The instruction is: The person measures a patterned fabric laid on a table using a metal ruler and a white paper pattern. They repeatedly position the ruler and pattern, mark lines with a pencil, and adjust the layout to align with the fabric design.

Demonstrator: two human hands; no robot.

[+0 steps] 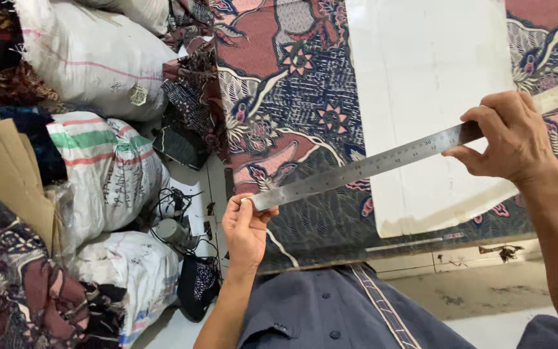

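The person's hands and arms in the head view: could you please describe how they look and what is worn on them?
Both the left hand and right hand are bare, without gloves, rings or a watch. The forearms are uncovered; a dark grey-blue buttoned shirt with a patterned trim strip shows below.

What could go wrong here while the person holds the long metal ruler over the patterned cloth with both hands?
1. The left hand pinches only the very end of the metal ruler, so that end might slip loose.
2. The ruler runs slanted across the white sheet, so a line taken along it may come out crooked.
3. The patterned cloth hangs over the table's edge and could slide or wrinkle.
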